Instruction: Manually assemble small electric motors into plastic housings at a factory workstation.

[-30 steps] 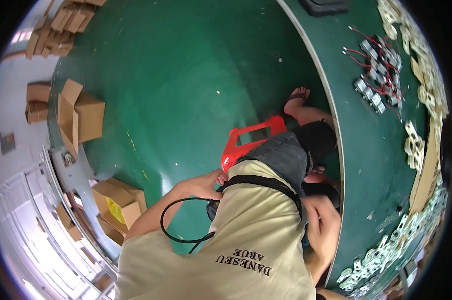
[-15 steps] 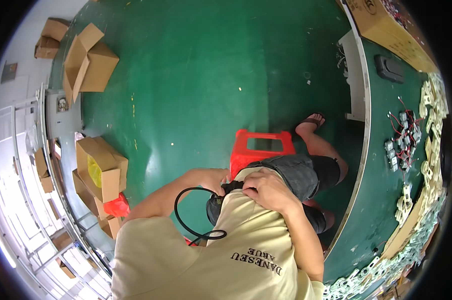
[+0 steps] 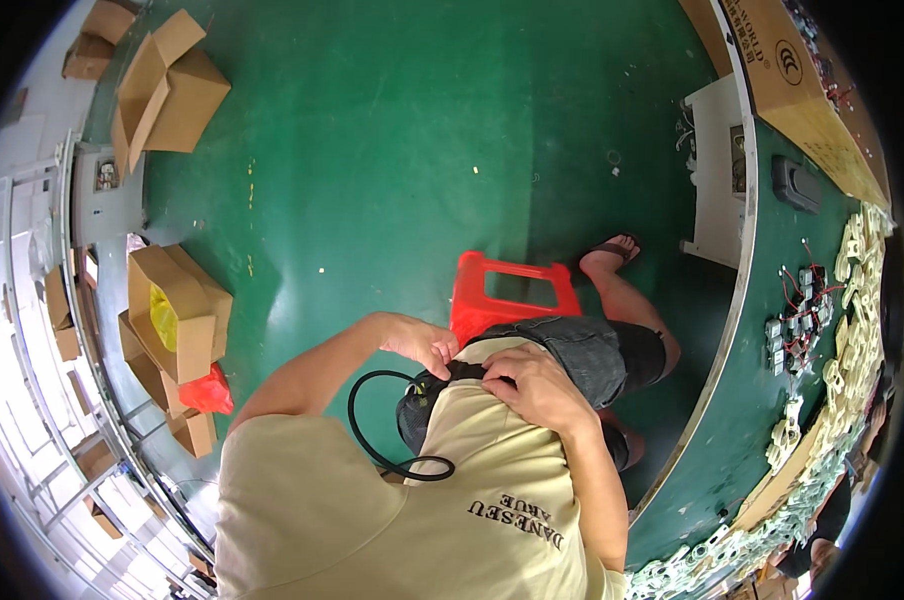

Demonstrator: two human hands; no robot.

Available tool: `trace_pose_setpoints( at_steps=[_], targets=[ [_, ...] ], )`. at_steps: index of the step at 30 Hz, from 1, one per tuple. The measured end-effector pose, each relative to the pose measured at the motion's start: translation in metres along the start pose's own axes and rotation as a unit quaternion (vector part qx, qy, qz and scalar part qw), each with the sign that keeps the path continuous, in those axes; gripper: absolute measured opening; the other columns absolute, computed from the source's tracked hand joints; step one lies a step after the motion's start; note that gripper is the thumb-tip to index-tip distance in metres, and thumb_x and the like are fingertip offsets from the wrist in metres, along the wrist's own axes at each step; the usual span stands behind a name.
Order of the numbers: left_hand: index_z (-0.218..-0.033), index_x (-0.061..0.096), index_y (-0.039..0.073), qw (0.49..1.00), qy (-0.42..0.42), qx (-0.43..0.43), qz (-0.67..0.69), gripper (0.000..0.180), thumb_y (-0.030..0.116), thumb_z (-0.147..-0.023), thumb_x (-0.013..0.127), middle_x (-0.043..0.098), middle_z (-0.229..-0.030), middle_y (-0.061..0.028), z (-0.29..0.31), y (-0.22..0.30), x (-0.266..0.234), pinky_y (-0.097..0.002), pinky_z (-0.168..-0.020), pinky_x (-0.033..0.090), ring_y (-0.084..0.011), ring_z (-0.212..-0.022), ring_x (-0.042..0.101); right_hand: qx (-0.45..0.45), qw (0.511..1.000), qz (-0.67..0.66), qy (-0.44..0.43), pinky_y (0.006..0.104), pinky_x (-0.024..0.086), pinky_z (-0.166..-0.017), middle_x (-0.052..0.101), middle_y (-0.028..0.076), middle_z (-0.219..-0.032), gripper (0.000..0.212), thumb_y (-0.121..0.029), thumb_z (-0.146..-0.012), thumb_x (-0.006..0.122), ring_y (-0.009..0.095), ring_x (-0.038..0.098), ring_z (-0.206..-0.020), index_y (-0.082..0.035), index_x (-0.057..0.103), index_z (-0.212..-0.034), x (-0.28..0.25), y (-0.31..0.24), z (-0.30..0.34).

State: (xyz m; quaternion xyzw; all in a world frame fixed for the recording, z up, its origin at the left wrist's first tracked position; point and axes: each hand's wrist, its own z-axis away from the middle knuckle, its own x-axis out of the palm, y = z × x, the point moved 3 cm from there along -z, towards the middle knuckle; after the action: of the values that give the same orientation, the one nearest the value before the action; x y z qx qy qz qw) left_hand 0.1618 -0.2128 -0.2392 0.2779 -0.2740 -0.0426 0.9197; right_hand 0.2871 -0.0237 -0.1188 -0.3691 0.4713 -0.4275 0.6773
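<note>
At my waist, against the hem of my pale yellow shirt, lies a black strap-like thing; its exact kind is hard to make out. My left hand is at its left end, fingers curled and pinching at its edge. Over its right part bends my right hand, with the fingertips closed on it and partly hidden. A black cable loops out from beside my left hand and runs back across the shirt. I wear dark grey shorts, and a red plastic stool stands just beyond them.
A green-topped workbench runs along the right, bearing small wired parts, piled pale plastic pieces, a black case and a large carton. Open cardboard boxes stand leftward on the green floor, near metal racking.
The view has shifted a little. My left hand has drawn slightly up and away from the black strap-like thing, showing more of it. The right hand stays over it.
</note>
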Motion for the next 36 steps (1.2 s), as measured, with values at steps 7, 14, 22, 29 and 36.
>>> trace_pose_setpoints(
  at_steps=[7, 14, 22, 29, 36],
  targets=[
    [-0.122, 0.056, 0.002, 0.999, -0.011, 0.048, 0.006, 0.042, 0.021, -0.088, 0.075, 0.06, -0.111, -0.0052, 0.004, -0.002, 0.004, -0.0324, -0.097, 0.044, -0.0168, -0.105, 0.056, 0.007, 1.0, 0.007, -0.014, 0.0407, 0.048, -0.09, 0.07, 0.006, -0.093, 0.008, -0.013, -0.083, 0.07, 0.031, 0.062, -0.092, -0.005, 0.07, -0.084, 0.0, 0.002, -0.006],
    [-0.129, 0.053, 0.0, 0.994, 0.036, 0.035, 0.102, 0.046, 0.023, -0.092, 0.07, 0.059, -0.125, -0.011, 0.019, -0.01, -0.007, -0.0357, -0.104, 0.045, -0.0198, -0.12, 0.056, 0.013, 1.0, 0.002, -0.013, 0.0399, 0.048, -0.088, 0.07, 0.006, -0.092, 0.007, -0.012, -0.083, 0.071, 0.031, 0.063, -0.091, -0.005, 0.069, -0.084, 0.0, 0.002, -0.007],
    [-0.121, 0.057, 0.0, 0.982, 0.027, -0.048, 0.18, 0.045, 0.031, -0.092, 0.073, 0.064, -0.105, -0.0092, 0.011, 0.007, -0.002, -0.0357, -0.084, 0.052, -0.0212, -0.096, 0.063, 0.019, 1.0, 0.003, -0.011, 0.0409, 0.048, -0.089, 0.07, 0.006, -0.093, 0.01, -0.015, -0.084, 0.07, 0.031, 0.062, -0.094, -0.005, 0.07, -0.084, 0.001, 0.005, -0.007],
    [-0.097, 0.067, 0.003, 0.976, 0.042, -0.075, 0.2, 0.023, 0.024, -0.091, 0.075, 0.063, -0.085, -0.0015, 0.015, -0.001, -0.007, -0.0296, -0.072, 0.053, -0.0128, -0.076, 0.06, 0.043, 0.997, 0.009, -0.058, 0.0414, 0.048, -0.095, 0.072, 0.008, -0.104, 0.013, -0.016, -0.086, 0.071, 0.033, 0.062, -0.104, -0.004, 0.073, -0.09, -0.001, 0.005, -0.009],
    [-0.094, 0.065, 0.005, 0.988, 0.029, -0.103, 0.115, 0.02, 0.024, -0.093, 0.071, 0.061, -0.082, 0.0003, 0.033, 0.032, -0.02, -0.0284, -0.069, 0.051, -0.0109, -0.073, 0.058, 0.035, 0.998, 0.003, -0.052, 0.0416, 0.048, -0.094, 0.072, 0.009, -0.105, 0.014, -0.017, -0.085, 0.071, 0.033, 0.062, -0.103, -0.003, 0.072, -0.09, 0.001, 0.008, -0.007]
  ],
)
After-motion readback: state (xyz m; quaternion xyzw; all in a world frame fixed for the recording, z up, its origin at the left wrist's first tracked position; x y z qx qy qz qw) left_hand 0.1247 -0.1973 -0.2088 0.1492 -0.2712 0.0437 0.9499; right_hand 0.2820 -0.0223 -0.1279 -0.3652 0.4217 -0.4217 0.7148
